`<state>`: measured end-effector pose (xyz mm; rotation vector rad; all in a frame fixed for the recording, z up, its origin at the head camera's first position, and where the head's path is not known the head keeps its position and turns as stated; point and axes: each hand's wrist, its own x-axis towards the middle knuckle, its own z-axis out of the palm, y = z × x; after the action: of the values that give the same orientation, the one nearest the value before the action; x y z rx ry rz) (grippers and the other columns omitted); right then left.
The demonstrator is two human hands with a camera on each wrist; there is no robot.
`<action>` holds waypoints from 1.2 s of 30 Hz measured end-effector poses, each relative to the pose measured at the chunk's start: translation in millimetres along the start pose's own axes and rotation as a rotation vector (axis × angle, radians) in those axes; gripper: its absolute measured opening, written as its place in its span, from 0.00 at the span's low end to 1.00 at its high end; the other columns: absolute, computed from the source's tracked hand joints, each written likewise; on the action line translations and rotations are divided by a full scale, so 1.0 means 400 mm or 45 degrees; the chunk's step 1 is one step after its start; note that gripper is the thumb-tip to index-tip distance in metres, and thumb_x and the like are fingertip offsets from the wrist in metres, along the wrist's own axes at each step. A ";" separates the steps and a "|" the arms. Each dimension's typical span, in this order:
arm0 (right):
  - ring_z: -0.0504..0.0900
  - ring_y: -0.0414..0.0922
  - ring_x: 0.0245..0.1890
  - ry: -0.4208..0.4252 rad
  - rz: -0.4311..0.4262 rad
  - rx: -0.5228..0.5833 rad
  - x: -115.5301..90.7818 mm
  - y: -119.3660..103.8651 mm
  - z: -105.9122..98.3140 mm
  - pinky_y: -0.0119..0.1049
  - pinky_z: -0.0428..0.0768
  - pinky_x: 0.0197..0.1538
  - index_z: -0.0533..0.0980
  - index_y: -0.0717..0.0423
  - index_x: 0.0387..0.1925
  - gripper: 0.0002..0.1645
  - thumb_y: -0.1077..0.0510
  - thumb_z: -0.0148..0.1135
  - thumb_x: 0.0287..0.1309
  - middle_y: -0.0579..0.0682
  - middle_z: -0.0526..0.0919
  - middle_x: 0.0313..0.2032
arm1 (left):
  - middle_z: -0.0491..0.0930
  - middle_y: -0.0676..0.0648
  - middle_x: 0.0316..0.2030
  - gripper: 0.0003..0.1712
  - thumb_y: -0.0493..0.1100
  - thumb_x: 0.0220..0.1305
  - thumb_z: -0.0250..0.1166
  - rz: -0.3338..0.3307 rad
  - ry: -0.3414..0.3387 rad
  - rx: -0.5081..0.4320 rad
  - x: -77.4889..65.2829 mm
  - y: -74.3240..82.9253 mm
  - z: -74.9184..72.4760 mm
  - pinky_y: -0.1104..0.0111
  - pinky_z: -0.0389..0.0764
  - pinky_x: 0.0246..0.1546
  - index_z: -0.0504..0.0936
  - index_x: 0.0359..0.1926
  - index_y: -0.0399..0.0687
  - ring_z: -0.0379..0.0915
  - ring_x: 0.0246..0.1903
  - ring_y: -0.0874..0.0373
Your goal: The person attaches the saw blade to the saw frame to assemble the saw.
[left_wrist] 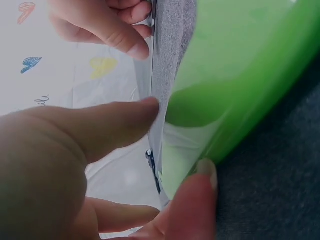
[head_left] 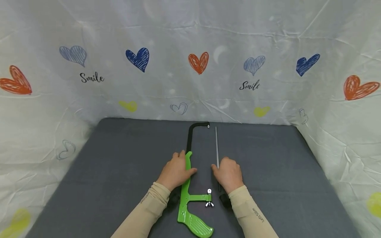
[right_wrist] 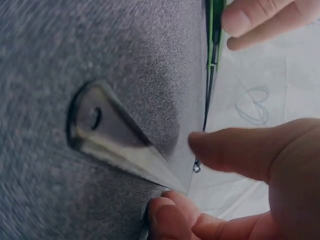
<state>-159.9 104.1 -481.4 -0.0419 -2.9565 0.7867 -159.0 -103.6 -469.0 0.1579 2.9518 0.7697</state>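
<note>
A green hacksaw frame point(head_left: 184, 195) with a black bow point(head_left: 189, 137) lies on the dark grey cloth, its grip toward me. My left hand point(head_left: 175, 172) is over its upper green bar. In the left wrist view, a fingertip touches the edge of the green frame point(left_wrist: 245, 95), and the thumb stands off from it. To the right, a thin saw blade point(head_left: 216, 143) lies lengthwise under my right hand point(head_left: 228, 174). The right wrist view shows the blade's holed end point(right_wrist: 107, 130); fingertips sit at its edge, with the thumb held apart.
A wing nut point(head_left: 209, 204) sits on the frame's short crossarm, on the side facing the blade. The grey cloth point(head_left: 125, 158) covers the table. A white curtain point(head_left: 166, 86) printed with hearts hangs behind and along both sides.
</note>
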 end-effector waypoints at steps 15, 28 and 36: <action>0.74 0.50 0.14 -0.029 0.081 -0.042 -0.005 0.013 -0.003 0.45 0.73 0.18 0.71 0.52 0.13 0.27 0.56 0.70 0.68 0.52 0.73 0.15 | 0.79 0.26 0.56 0.45 0.54 0.66 0.79 -0.010 -0.004 0.059 -0.006 0.000 0.016 0.50 0.89 0.36 0.76 0.70 0.25 0.85 0.36 0.36; 0.71 0.47 0.14 -0.113 0.177 0.032 0.006 0.006 -0.013 0.39 0.65 0.19 0.70 0.46 0.09 0.31 0.54 0.70 0.69 0.44 0.67 0.12 | 0.79 0.25 0.56 0.46 0.54 0.66 0.79 0.002 0.015 0.094 -0.007 0.005 0.008 0.50 0.89 0.34 0.75 0.71 0.24 0.85 0.33 0.36; 0.59 0.42 0.10 -0.103 0.181 0.096 0.008 0.005 -0.013 0.35 0.57 0.18 0.63 0.42 0.05 0.36 0.58 0.67 0.66 0.39 0.58 0.08 | 0.78 0.25 0.59 0.48 0.56 0.67 0.78 -0.020 -0.003 0.099 -0.007 0.000 0.009 0.49 0.90 0.38 0.73 0.73 0.25 0.86 0.38 0.33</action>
<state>-162.8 108.4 -477.6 -0.2235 -3.0232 0.9382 -155.9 -101.9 -472.1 0.1410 2.9786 0.6532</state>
